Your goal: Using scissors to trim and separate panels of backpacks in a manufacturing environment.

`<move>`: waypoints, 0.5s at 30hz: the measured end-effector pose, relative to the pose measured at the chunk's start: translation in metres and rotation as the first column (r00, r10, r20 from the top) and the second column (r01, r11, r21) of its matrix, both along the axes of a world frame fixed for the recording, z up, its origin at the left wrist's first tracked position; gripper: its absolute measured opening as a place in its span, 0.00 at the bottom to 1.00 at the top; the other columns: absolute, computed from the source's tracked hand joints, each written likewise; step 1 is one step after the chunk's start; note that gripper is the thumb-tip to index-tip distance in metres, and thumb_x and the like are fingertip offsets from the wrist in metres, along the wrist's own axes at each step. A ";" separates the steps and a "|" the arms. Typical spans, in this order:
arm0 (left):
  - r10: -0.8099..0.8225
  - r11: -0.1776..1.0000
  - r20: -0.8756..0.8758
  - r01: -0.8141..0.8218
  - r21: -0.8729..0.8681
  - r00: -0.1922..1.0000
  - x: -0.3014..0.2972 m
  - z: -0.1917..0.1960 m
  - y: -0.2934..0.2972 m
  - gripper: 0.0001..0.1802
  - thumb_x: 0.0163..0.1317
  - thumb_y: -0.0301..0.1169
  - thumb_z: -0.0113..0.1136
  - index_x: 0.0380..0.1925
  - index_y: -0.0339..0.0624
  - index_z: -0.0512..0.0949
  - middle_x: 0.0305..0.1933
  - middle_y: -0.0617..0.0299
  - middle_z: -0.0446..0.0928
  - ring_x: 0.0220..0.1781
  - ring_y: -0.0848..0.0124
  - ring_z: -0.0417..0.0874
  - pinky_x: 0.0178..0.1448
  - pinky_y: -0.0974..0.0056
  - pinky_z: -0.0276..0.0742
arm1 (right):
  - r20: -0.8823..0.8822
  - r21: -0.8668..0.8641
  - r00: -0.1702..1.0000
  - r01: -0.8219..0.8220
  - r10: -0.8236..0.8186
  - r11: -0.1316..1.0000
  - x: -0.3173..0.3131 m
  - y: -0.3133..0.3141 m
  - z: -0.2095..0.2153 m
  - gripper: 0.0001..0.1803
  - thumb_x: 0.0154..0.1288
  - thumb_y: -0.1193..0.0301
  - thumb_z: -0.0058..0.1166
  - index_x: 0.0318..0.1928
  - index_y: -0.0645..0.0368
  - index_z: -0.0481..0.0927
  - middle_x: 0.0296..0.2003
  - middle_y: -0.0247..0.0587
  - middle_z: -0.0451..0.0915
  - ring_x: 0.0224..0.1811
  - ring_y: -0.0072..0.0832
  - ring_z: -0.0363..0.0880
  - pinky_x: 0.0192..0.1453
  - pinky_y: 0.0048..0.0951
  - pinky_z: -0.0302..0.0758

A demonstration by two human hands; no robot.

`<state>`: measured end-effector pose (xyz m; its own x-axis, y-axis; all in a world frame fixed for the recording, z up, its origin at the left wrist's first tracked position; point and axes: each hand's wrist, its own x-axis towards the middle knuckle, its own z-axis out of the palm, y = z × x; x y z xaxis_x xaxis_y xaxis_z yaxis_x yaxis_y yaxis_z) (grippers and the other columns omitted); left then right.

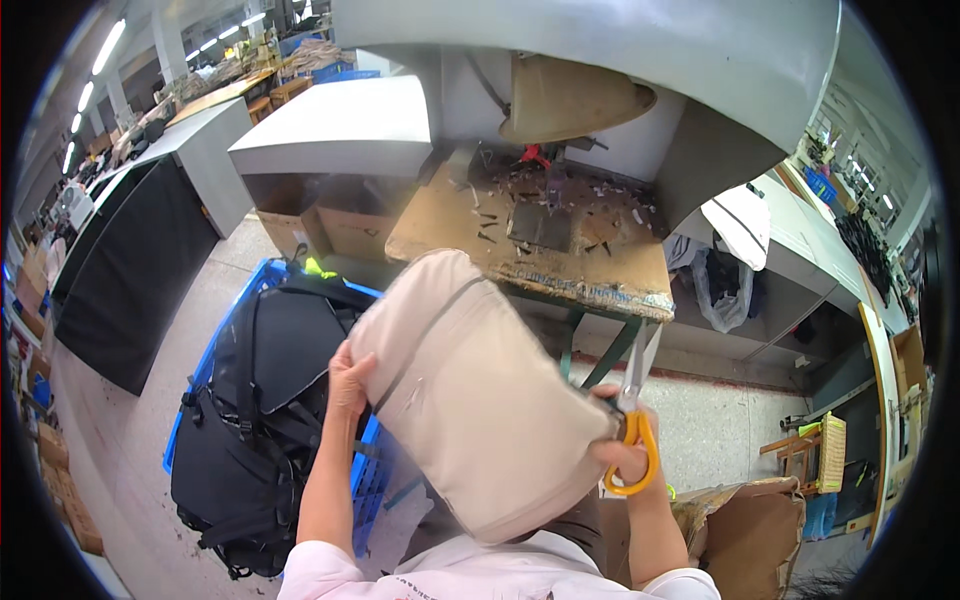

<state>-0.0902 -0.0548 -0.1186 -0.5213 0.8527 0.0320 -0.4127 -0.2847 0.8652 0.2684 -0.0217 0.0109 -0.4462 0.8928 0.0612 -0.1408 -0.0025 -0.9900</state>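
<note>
Across my lap and up toward the workbench lies a beige fabric bag (490, 400), with a dark zip-like line across its upper part. My left hand (350, 378) grips its left edge, fingers mostly behind the fabric. At its lower right corner, my right hand (630, 455) closes on the bag's edge. The same hand carries a pair of scissors (643, 450) with orange handles, their blades pointing up and away from me. What the bag's underside looks like is hidden.
On my left, black backpacks (265, 370) fill a blue plastic crate (370, 500). Ahead stands a worn wooden workbench (450, 225) strewn with scraps, under a lamp-like beige cover (570, 100). An open cardboard box (745, 540) is at lower right, near a small wooden stool (825, 455).
</note>
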 end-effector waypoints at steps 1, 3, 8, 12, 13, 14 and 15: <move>0.058 0.998 -0.025 -0.057 0.007 0.998 -0.004 0.014 -0.005 0.23 0.46 0.20 0.60 0.46 0.35 0.71 0.44 0.58 0.76 0.42 0.71 0.77 0.50 0.68 0.72 | -0.018 0.015 0.996 0.086 -0.086 0.996 -0.004 0.005 0.003 0.28 0.35 0.80 0.52 0.46 0.63 0.71 0.29 0.30 0.73 0.29 0.15 0.70 0.31 0.13 0.65; 0.107 0.993 -0.108 -0.100 0.064 0.988 -0.008 0.033 0.003 0.20 0.47 0.20 0.61 0.43 0.35 0.72 0.41 0.60 0.76 0.39 0.74 0.77 0.46 0.70 0.72 | -0.013 0.022 0.985 0.174 -0.174 0.985 -0.002 0.018 -0.002 0.28 0.36 0.81 0.52 0.46 0.63 0.71 0.30 0.30 0.73 0.29 0.15 0.70 0.32 0.14 0.66; 0.166 0.982 -0.226 -0.140 0.125 0.960 -0.010 0.075 0.022 0.16 0.48 0.20 0.61 0.40 0.35 0.74 0.37 0.62 0.77 0.36 0.77 0.76 0.43 0.72 0.72 | -0.138 -0.020 0.958 0.250 -0.250 0.968 -0.001 0.038 -0.013 0.27 0.40 0.81 0.52 0.48 0.63 0.69 0.37 0.35 0.74 0.36 0.20 0.72 0.40 0.17 0.69; 0.146 0.987 -0.243 -0.125 0.101 0.959 -0.012 0.091 0.039 0.17 0.48 0.20 0.61 0.41 0.34 0.74 0.38 0.62 0.77 0.37 0.76 0.77 0.45 0.71 0.71 | -0.129 -0.066 0.952 0.272 -0.278 0.960 -0.002 0.053 -0.013 0.28 0.40 0.82 0.51 0.48 0.63 0.69 0.39 0.36 0.73 0.40 0.21 0.72 0.45 0.18 0.67; 0.162 0.984 -0.254 -0.138 0.110 0.954 -0.010 0.095 0.043 0.16 0.48 0.20 0.61 0.40 0.34 0.74 0.37 0.62 0.78 0.35 0.77 0.77 0.42 0.72 0.72 | -0.143 -0.096 0.953 0.256 -0.268 0.962 -0.002 0.055 -0.013 0.28 0.39 0.81 0.51 0.49 0.64 0.68 0.39 0.37 0.73 0.40 0.22 0.72 0.47 0.18 0.67; 0.176 0.982 -0.262 -0.151 0.113 0.949 -0.009 0.097 0.048 0.15 0.48 0.20 0.60 0.39 0.34 0.74 0.35 0.62 0.78 0.32 0.77 0.76 0.39 0.73 0.72 | -0.153 -0.131 0.954 0.240 -0.259 0.962 -0.002 0.059 -0.015 0.28 0.39 0.81 0.51 0.49 0.64 0.68 0.40 0.37 0.73 0.41 0.23 0.71 0.48 0.19 0.67; 0.172 0.983 -0.263 -0.148 0.112 0.949 -0.009 0.098 0.052 0.15 0.48 0.20 0.60 0.39 0.34 0.74 0.35 0.62 0.78 0.32 0.77 0.76 0.39 0.73 0.72 | -0.153 -0.132 0.953 0.243 -0.262 0.961 -0.002 0.062 -0.017 0.28 0.39 0.81 0.51 0.49 0.64 0.68 0.40 0.37 0.73 0.41 0.23 0.71 0.48 0.19 0.67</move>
<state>-0.0995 -0.0027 -0.0201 -0.6120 0.7460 0.2627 -0.1099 -0.4092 0.9058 0.2665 0.0405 -0.0064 -0.1971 0.9803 0.0102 -0.3143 -0.0533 -0.9478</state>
